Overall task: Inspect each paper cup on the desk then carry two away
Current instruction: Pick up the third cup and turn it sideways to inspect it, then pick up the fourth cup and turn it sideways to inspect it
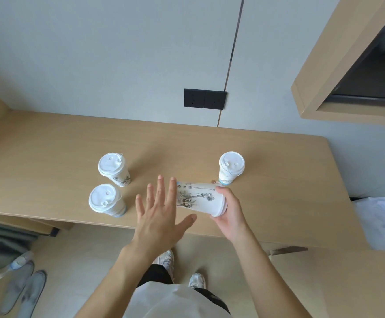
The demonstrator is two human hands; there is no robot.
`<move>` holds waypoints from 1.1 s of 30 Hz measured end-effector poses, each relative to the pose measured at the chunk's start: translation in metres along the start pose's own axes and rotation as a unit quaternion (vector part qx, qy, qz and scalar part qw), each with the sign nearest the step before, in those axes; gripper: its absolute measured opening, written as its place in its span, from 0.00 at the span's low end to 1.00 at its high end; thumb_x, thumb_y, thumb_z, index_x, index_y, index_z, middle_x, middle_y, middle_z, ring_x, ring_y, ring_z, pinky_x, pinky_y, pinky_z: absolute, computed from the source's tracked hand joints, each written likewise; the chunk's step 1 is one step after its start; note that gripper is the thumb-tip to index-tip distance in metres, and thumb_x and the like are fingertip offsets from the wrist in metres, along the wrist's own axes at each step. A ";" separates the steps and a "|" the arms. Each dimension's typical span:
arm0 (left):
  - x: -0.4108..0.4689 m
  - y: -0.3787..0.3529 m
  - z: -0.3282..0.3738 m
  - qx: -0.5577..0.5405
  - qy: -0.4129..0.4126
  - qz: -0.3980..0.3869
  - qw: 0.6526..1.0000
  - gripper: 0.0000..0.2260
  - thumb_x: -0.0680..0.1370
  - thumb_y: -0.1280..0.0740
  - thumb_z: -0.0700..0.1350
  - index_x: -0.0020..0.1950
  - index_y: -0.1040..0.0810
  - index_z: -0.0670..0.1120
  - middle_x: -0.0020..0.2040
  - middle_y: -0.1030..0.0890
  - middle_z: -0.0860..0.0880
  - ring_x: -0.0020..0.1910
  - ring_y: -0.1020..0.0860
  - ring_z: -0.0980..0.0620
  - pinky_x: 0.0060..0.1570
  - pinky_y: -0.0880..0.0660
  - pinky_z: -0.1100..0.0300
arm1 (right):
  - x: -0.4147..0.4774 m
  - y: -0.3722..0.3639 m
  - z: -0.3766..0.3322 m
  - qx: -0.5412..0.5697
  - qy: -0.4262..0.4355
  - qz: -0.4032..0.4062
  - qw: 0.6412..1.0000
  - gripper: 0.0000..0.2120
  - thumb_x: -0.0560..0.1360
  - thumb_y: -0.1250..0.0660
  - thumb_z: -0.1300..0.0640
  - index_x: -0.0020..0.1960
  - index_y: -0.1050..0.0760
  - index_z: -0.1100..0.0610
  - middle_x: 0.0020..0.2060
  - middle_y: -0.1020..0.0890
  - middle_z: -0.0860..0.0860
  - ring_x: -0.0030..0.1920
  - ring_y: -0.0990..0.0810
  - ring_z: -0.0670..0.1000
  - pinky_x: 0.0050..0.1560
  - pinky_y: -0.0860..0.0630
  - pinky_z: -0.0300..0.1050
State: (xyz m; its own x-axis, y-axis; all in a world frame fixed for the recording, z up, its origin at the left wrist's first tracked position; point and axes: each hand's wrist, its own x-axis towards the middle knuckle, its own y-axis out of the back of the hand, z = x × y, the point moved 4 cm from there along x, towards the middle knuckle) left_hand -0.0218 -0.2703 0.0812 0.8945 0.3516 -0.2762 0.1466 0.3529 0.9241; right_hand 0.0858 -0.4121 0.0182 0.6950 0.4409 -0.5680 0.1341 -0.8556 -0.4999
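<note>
Three white lidded paper cups stand upright on the light wooden desk [49,145]: one at the back left [114,169], one at the front left [106,200], one at the right [230,167]. A further paper cup [200,198] with an ink drawing lies on its side above the desk, lid end toward the right. My right hand [229,212] grips it around the lid end. My left hand [158,212] hovers with its fingers spread just left of that cup's base, with its fingertips overlapping the base.
A black socket panel [205,98] sits on the grey wall behind the desk. A wooden shelf unit [324,65] juts out at the upper right. White bedding [384,221] lies at the right. Slippers [24,290] and a plastic bottle [17,263] lie on the floor at the left.
</note>
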 end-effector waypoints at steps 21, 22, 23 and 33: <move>0.174 -0.071 -0.121 -0.088 0.109 -0.157 0.978 0.53 0.77 0.33 0.66 0.82 0.69 0.47 0.83 0.66 0.40 0.82 0.65 0.34 0.80 0.52 0.39 | 0.157 -0.167 0.023 -0.692 0.223 0.048 0.685 0.34 0.75 0.26 0.43 0.77 0.32 0.49 0.71 0.30 0.53 0.70 0.32 0.58 0.63 0.28 0.48; 0.178 -0.077 -0.127 -0.093 0.113 -0.161 0.976 0.53 0.77 0.33 0.66 0.83 0.68 0.48 0.83 0.66 0.41 0.82 0.65 0.34 0.79 0.52 0.39 | 0.162 -0.170 0.027 -0.697 0.219 0.046 0.681 0.35 0.74 0.26 0.43 0.77 0.31 0.49 0.71 0.30 0.53 0.70 0.31 0.58 0.64 0.28 0.48; 0.181 -0.083 -0.132 -0.101 0.117 -0.164 0.974 0.53 0.77 0.33 0.66 0.83 0.68 0.48 0.83 0.66 0.42 0.82 0.65 0.34 0.79 0.52 0.38 | 0.167 -0.172 0.031 -0.700 0.212 0.044 0.680 0.35 0.74 0.25 0.44 0.78 0.31 0.49 0.72 0.30 0.54 0.70 0.31 0.58 0.64 0.29 0.48; 0.189 -0.105 -0.147 -0.163 0.132 -0.172 0.962 0.51 0.75 0.31 0.64 0.84 0.63 0.51 0.84 0.60 0.41 0.82 0.62 0.34 0.80 0.51 0.39 | 0.181 -0.177 0.043 -0.725 0.190 0.039 0.661 0.40 0.71 0.23 0.42 0.79 0.33 0.49 0.72 0.31 0.53 0.71 0.32 0.58 0.64 0.25 0.52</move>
State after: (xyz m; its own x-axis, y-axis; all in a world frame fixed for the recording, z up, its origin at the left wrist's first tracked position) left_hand 0.0694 -0.1133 -0.1074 0.6713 0.3587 -0.6486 0.2356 0.7264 0.6456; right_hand 0.1576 -0.1697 -0.0239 0.8299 0.5156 -0.2130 0.4328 -0.3543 0.8289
